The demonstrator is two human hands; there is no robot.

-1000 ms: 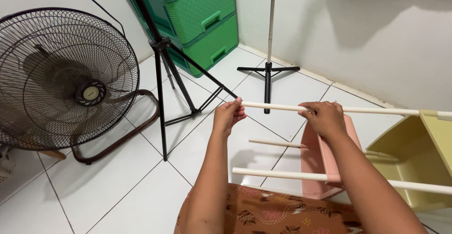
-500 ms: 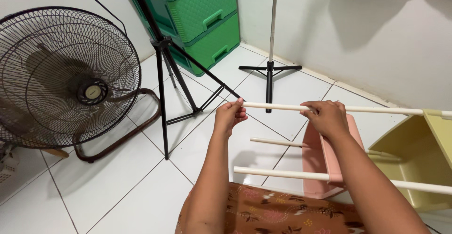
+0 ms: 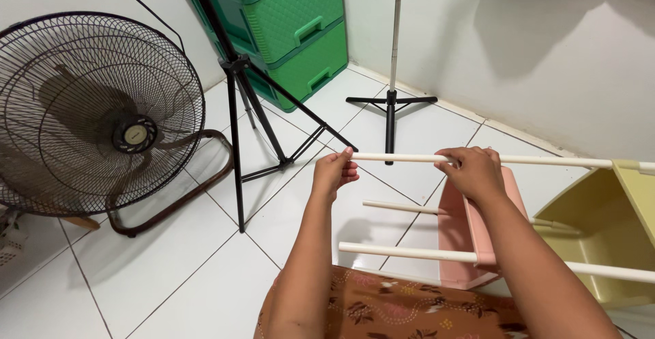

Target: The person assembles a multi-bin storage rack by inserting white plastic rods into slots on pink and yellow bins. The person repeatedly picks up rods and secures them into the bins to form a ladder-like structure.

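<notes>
our left hand (image 3: pixel 334 173) pinches the free end of the white rod (image 3: pixel 402 157), right hand (image 3: pixel 474 170) gripping it further along, rod lying left-right.

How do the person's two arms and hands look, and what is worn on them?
Both forearms are bare, without sleeves. The left hand and the right hand wear no gloves, and no rings, watch or bracelets are visible. The fingers are bare too.
</notes>
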